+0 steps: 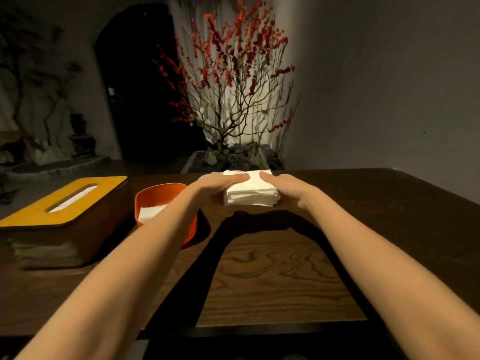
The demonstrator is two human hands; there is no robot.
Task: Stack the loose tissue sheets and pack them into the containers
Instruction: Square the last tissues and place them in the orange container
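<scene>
A thick stack of white tissue sheets is held slightly above the dark wooden table, its shadow falling below it. My left hand grips its left side, fingers laid over the top. My right hand clasps the right side the same way. To the left stands an orange round container with some white tissues inside; my left forearm crosses in front of it. Further left is a wooden tissue box with a yellow slotted lid, white tissue showing in the slot.
Behind the table's far edge stands a planter with a red-blossomed branch arrangement. A dark arched doorway is at the back left. The table's right edge runs diagonally at the right, near a grey wall.
</scene>
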